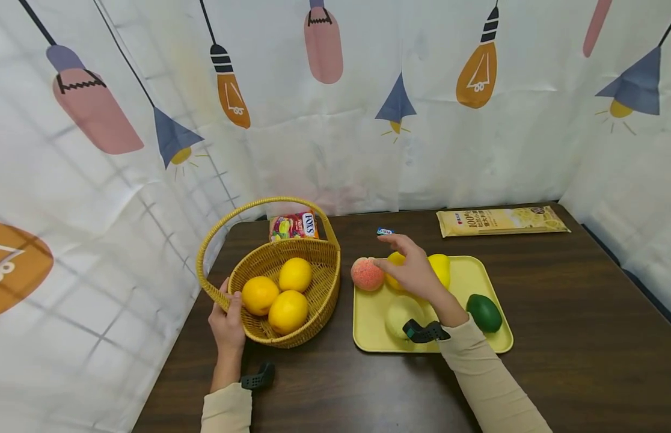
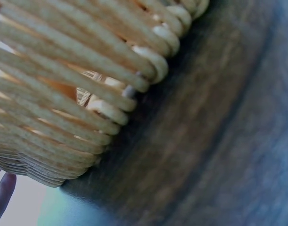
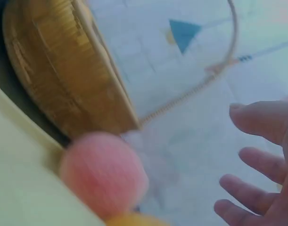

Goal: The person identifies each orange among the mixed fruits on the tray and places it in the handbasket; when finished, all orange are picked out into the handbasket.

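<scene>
A wicker basket (image 1: 319,313) with a tall hoop handle stands on the left and holds three orange-yellow round fruits (image 1: 288,312). My left hand (image 1: 228,325) grips its left rim near the handle's base, thumb on top. Over the yellow tray (image 1: 376,344), my right hand (image 1: 413,270) hovers with fingers spread and nothing in them. A pink peach (image 1: 367,274) lies at the tray's far left corner, close to those fingertips but apart from them in the right wrist view. Yellow fruit (image 1: 439,269) beneath the hand is partly hidden. A pale green round fruit (image 1: 403,314) and an avocado (image 1: 484,313) share the tray.
Behind the basket lies a Fox's candy bag (image 1: 294,226). A small blue wrapped item (image 1: 385,231) sits beyond the tray. The long yellow food packet (image 1: 500,221) lies at the far right of the dark wooden table (image 1: 579,313). Printed curtains surround the back and sides.
</scene>
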`<state>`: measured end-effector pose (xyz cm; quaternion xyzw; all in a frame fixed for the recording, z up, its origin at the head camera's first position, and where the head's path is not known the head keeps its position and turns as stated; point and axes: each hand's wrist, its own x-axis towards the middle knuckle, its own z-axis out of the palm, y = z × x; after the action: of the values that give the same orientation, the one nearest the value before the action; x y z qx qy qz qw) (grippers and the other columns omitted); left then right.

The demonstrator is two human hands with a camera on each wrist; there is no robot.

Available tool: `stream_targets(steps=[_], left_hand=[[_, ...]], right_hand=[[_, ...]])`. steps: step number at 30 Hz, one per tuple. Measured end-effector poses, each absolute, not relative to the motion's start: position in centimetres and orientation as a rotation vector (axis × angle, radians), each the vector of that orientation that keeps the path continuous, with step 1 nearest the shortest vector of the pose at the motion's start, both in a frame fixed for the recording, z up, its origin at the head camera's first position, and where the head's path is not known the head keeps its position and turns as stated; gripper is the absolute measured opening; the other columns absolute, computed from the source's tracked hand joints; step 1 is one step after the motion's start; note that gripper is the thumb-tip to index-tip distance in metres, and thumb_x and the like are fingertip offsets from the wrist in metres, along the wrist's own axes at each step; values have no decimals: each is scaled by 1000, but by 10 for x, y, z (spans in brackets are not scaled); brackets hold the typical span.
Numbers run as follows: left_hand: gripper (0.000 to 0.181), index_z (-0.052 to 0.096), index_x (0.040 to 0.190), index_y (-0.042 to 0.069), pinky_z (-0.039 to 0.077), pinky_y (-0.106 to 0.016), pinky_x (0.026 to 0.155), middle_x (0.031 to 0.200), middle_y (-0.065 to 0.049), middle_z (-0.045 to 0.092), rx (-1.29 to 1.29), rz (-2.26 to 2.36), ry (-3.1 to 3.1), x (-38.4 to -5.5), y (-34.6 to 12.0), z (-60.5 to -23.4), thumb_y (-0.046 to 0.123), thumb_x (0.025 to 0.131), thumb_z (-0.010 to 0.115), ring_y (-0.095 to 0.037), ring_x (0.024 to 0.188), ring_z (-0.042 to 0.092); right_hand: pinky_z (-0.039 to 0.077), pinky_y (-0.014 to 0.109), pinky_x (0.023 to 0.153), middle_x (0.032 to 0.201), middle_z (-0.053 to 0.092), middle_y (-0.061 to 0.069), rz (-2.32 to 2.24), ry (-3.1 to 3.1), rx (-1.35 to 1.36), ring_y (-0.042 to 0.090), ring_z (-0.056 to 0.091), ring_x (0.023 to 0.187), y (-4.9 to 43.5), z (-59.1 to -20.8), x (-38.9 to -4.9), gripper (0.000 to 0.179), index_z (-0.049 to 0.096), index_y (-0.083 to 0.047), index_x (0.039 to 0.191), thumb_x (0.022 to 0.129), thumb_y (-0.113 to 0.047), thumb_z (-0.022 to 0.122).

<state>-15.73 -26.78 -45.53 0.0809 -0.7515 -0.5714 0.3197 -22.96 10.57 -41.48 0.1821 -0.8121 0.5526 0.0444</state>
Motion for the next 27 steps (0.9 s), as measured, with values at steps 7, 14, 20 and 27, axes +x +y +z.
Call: stream_targets(steps=[7, 14, 20, 27], left_hand=[[43, 54, 138, 0, 45, -8, 75, 114, -29, 62, 186, -1517, -1974, -160, -269, -458, 12, 97, 56, -2, 94, 58], [43, 52, 138, -4, 44, -7, 77, 124, -33, 58, 192, -1521, -1972, -159, -270, -458, 10, 97, 54, -8, 102, 58], [43, 53, 137, -5, 44, -7, 79, 131, -32, 54, 190, -1512, -1986, -158, -269, -456, 11, 97, 53, -32, 113, 58], [43, 53, 137, -4, 43, -7, 79, 133, -31, 53, 190, -1516, -1984, -160, -270, -457, 11, 96, 54, -40, 115, 54]], right_hand=[[36, 54, 106, 141, 51, 13, 1623, -2625, 466, 37, 43, 132, 146, -420, -240, 52, 52, -12, 138, 92, -31, 69], [36, 55, 105, 140, 52, 16, 1509, -2776, 513, 40, 44, 131, 165, -427, -245, 56, 51, -8, 139, 92, -33, 69], [36, 57, 104, 140, 51, 19, 1490, -2795, 572, 40, 45, 128, 167, -434, -249, 62, 49, -8, 141, 89, -33, 72], [40, 53, 101, 144, 47, 17, 1449, -2844, 678, 35, 47, 124, 163, -442, -250, 78, 41, -4, 147, 84, -31, 77]])
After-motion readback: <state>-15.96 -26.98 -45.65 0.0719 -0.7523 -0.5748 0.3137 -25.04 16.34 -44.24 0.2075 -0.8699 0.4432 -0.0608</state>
